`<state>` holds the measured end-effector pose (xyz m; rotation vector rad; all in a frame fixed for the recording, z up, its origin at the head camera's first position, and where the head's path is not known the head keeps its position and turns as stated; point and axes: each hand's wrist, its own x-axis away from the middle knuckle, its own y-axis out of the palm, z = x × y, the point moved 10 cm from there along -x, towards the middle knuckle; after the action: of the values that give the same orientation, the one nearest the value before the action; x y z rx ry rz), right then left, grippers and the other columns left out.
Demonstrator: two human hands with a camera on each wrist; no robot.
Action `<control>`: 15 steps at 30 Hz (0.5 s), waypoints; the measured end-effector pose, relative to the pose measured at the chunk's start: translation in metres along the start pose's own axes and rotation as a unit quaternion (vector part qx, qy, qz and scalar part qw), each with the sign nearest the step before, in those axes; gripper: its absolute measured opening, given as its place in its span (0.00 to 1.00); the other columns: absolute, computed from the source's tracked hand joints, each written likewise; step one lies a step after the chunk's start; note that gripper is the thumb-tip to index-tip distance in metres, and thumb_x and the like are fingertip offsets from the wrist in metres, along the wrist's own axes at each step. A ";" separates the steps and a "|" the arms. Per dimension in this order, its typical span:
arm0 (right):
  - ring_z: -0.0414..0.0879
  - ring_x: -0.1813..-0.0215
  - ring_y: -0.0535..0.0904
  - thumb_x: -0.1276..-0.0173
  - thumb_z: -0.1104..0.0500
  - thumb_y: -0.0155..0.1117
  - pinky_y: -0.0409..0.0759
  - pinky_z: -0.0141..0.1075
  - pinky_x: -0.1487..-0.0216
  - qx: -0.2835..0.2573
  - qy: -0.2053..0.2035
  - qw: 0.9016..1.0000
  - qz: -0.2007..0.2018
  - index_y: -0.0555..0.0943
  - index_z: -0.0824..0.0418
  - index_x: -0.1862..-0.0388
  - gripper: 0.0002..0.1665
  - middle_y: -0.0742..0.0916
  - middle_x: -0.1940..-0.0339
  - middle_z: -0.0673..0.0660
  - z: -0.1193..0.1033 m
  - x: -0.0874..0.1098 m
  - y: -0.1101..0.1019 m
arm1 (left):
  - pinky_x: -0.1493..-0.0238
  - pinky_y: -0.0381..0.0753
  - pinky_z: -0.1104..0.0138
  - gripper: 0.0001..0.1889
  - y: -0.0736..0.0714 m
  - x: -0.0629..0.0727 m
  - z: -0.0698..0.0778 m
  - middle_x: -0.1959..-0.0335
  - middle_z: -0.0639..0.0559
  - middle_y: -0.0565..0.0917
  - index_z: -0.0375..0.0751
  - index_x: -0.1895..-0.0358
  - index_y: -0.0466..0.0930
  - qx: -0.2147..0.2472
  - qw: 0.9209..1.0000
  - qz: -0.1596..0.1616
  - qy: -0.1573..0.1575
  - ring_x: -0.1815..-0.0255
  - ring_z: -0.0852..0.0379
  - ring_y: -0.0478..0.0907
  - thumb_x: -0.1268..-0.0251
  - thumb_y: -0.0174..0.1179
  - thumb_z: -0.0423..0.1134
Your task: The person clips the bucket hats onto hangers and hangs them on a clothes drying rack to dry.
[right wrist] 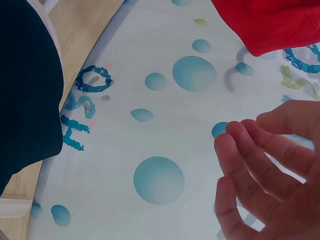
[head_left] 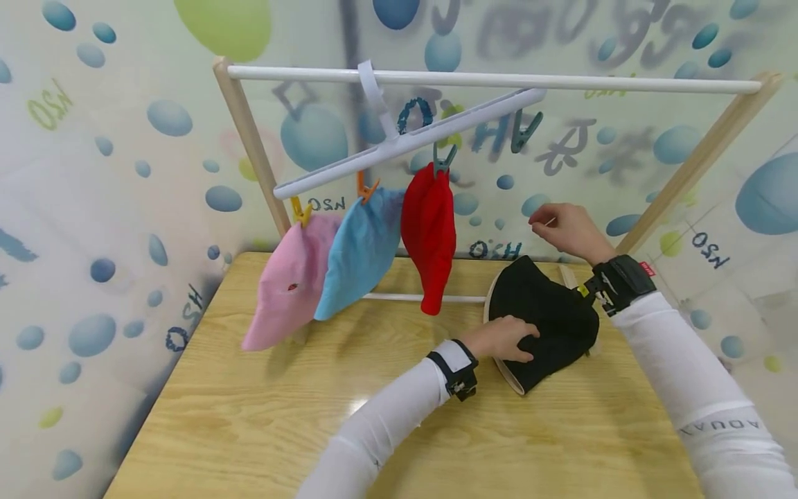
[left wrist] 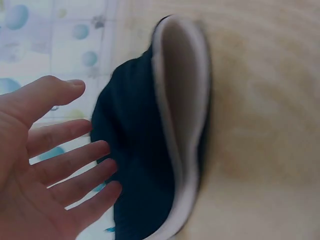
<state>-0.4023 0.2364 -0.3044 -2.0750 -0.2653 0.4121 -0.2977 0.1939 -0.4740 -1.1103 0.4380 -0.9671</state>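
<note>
A black bucket hat (head_left: 551,312) with a pale lining lies on its side on the table. My left hand (head_left: 503,337) is at its brim side, fingers spread and fairly straight; the left wrist view shows nothing gripped. Above the hat my right hand (head_left: 570,229) is raised, its fingers loosely bent with nothing between them. A white hanger (head_left: 411,142) hangs tilted, left end low. Clipped to it are a pink hat (head_left: 296,277), a light blue hat (head_left: 364,249) and a red hat (head_left: 430,235). Near its high right end, a dark teal clip (head_left: 525,132) holds nothing.
The hanger hooks over a white rod (head_left: 561,82) between wooden posts (head_left: 698,163). A lower white bar (head_left: 399,297) runs behind the hats, just over the wooden table (head_left: 249,423). A patterned wall covering (head_left: 112,229) stands behind and at both sides.
</note>
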 end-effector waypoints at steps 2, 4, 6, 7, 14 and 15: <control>0.63 0.58 0.79 0.27 0.62 0.53 0.77 0.48 0.65 -0.005 -0.004 1.000 -0.001 0.79 0.71 0.51 0.14 0.82 0.56 0.70 -0.002 -0.002 0.000 | 0.44 0.67 0.76 0.26 0.010 0.000 0.001 0.40 0.54 0.76 0.45 0.35 0.72 0.004 1.000 0.000 0.001 0.41 0.63 0.71 0.34 0.62 0.47; 0.64 0.56 0.78 0.26 0.62 0.52 0.77 0.50 0.62 -0.010 -0.008 1.000 0.001 0.78 0.71 0.50 0.14 0.81 0.54 0.71 -0.004 -0.005 -0.002 | 0.42 0.65 0.76 0.27 0.020 0.002 0.001 0.38 0.54 0.74 0.46 0.34 0.71 0.004 1.000 -0.001 -0.001 0.39 0.63 0.69 0.35 0.62 0.49; 0.66 0.53 0.77 0.26 0.62 0.51 0.75 0.53 0.58 -0.016 -0.012 1.000 0.004 0.76 0.72 0.48 0.15 0.80 0.52 0.72 -0.007 -0.007 -0.005 | 0.41 0.64 0.75 0.30 0.028 0.003 0.001 0.35 0.53 0.72 0.47 0.33 0.70 0.000 1.000 0.001 0.000 0.37 0.62 0.68 0.36 0.63 0.51; 0.66 0.52 0.76 0.26 0.62 0.51 0.75 0.53 0.57 -0.022 -0.011 1.000 0.008 0.75 0.72 0.47 0.15 0.79 0.50 0.72 -0.008 -0.009 -0.008 | 0.40 0.64 0.75 0.31 0.031 0.003 0.000 0.35 0.53 0.71 0.47 0.32 0.69 -0.004 1.000 0.002 -0.002 0.36 0.61 0.67 0.36 0.63 0.52; 0.61 0.39 0.69 0.25 0.57 0.52 0.68 0.52 0.44 -0.110 0.008 0.992 0.063 0.68 0.69 0.36 0.24 0.74 0.39 0.68 -0.023 -0.025 -0.043 | 0.42 0.66 0.73 0.34 0.040 0.006 -0.004 0.35 0.54 0.70 0.51 0.31 0.68 -0.035 0.999 0.003 -0.011 0.37 0.59 0.66 0.39 0.64 0.55; 0.58 0.38 0.69 0.25 0.56 0.52 0.67 0.48 0.42 -0.135 0.009 0.988 0.077 0.67 0.68 0.35 0.25 0.73 0.38 0.67 -0.027 -0.028 -0.050 | 0.43 0.67 0.73 0.34 0.041 0.006 -0.005 0.35 0.54 0.70 0.51 0.31 0.68 -0.039 0.999 0.000 -0.013 0.38 0.60 0.67 0.39 0.64 0.55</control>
<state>-0.4186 0.2307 -0.2434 -2.3740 -0.1571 0.4722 -0.2808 0.1907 -0.5116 -1.1928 0.4579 -0.9420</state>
